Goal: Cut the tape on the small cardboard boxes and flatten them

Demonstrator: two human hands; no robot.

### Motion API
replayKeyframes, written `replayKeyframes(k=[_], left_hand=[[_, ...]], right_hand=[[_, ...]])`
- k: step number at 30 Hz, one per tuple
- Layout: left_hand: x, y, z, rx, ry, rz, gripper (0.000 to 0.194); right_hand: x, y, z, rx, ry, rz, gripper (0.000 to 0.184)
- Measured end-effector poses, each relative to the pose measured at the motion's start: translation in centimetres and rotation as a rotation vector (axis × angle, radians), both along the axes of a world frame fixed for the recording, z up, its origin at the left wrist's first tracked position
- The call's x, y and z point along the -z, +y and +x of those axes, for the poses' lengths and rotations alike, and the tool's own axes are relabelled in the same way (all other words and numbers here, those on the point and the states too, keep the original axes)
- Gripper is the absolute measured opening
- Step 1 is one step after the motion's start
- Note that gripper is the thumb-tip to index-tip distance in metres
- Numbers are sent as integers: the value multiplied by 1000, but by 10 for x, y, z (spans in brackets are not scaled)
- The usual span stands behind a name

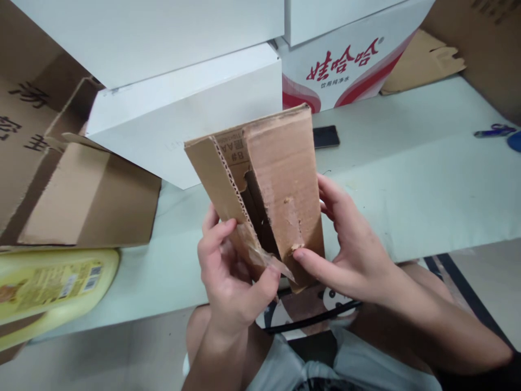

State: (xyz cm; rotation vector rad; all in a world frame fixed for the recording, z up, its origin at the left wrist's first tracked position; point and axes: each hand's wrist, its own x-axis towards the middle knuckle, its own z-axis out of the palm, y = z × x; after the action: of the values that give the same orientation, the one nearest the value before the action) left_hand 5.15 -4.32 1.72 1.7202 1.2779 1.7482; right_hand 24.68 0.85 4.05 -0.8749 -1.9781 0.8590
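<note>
A small brown cardboard box (288,163) is held up over the table's front edge, tilted, with a dark gap between its two facing flaps. My left hand (234,271) is closed round the left side, its thumb against a loose strip of clear tape (268,258) at the lower end. Around the right side my right hand (350,244) is closed, the thumb pressing by a torn spot on the flap. Torn paper marks show on that flap. The fingers behind the box are partly hidden.
White cartons (183,114) stand along the back, one with red lettering (342,62). A dark phone (326,137) lies behind the box. Cardboard boxes (93,195) and a yellow bottle (57,288) are at left. Purple-handled scissors (494,131) lie at far right on the pale table (407,190).
</note>
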Motion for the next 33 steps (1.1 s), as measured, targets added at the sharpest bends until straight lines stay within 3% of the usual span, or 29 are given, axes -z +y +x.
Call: replayKeyframes(k=[33], left_hand=[[-5, -1, 0, -18, 43, -34, 74]], right_hand=[[4, 1, 0, 10, 20, 27, 83]])
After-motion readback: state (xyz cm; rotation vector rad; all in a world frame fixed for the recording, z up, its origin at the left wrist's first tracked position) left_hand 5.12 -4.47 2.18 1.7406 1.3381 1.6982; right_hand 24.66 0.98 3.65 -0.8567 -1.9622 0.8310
